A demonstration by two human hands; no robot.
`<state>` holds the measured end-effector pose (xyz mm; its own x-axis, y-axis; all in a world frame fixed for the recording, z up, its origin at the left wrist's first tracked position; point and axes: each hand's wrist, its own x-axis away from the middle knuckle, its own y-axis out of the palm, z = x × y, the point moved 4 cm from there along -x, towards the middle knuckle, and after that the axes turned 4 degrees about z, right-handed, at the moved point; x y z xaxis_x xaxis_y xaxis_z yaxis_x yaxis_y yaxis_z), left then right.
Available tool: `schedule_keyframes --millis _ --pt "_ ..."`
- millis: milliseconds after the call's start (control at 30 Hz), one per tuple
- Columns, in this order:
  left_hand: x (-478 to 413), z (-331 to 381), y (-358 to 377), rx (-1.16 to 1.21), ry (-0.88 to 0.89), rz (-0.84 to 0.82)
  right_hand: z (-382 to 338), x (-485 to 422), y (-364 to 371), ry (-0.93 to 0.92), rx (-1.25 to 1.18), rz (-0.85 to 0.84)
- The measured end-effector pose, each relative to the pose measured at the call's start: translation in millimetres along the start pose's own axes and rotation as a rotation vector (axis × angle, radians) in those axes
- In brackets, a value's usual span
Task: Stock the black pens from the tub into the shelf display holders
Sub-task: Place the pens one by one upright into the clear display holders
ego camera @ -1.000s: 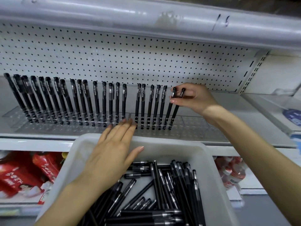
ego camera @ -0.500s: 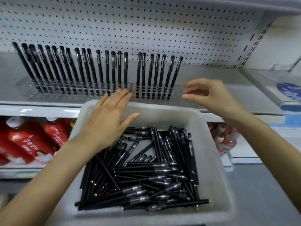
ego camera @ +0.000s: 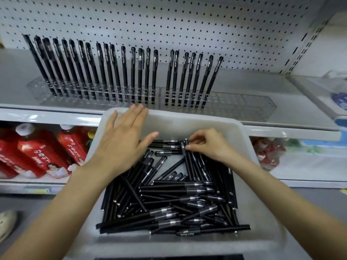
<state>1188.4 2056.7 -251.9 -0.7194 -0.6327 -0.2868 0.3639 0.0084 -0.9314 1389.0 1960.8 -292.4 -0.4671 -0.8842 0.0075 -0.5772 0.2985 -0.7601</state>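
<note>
In the white tub (ego camera: 187,122) nearest the camera the loose pens (ego camera: 169,203) lay heaped and crossed. The right hand (ego camera: 208,145), which half a second earlier had hung empty up by the shelf, had dropped into the tub's far end, and its thumb and curled fingers pinched the cap end of one pen (ego camera: 188,166) that was touching the heap. The left hand (ego camera: 124,143) had hardly shifted: it lay flat with the fingers straight, gripping nothing, fingertips at the tub's far rim. Beyond, on the shelf (ego camera: 262,81), the clear display holders (ego camera: 244,104) carried the same row of standing pens (ego camera: 212,82), their right part unfilled. Red bottles (ego camera: 37,151) sat on the lower shelf at the left, and the pegboard (ego camera: 187,25) rose behind.
</note>
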Motion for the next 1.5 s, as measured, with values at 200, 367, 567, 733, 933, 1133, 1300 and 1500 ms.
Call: schedule_keyframes --millis 200,367,567,733,933,1133,1300,1500 --pt "0.2 -0.7 2.9 0.002 -0.008 -0.001 0.8 0.0 7.1 -0.008 0.048 0.003" --pt "1.1 -0.4 3.1 0.021 -0.004 0.013 0.7 0.1 9.8 0.002 0.012 -0.027" --pt "3.8 0.8 2.7 0.034 -0.017 -0.012 4.1 6.2 -1.2 0.087 -0.193 -0.188" --pt "3.2 1.3 3.7 0.04 -0.025 -0.026 4.2 9.3 -3.2 0.085 -0.166 -0.182" --pt "3.3 3.4 2.7 0.034 -0.017 -0.01 5.3 7.8 0.8 0.031 -0.022 -0.13" --pt "3.8 4.3 2.6 0.039 -0.017 -0.005 7.0 9.5 -2.7 0.071 -0.184 -0.181" --pt "1.2 5.5 -1.3 0.018 -0.004 -0.021 -4.0 16.1 -21.8 0.078 -0.344 -0.174" --pt "-9.1 22.7 -10.2 -0.106 0.121 0.003 -27.5 7.0 -92.8 -0.026 -0.68 0.094"
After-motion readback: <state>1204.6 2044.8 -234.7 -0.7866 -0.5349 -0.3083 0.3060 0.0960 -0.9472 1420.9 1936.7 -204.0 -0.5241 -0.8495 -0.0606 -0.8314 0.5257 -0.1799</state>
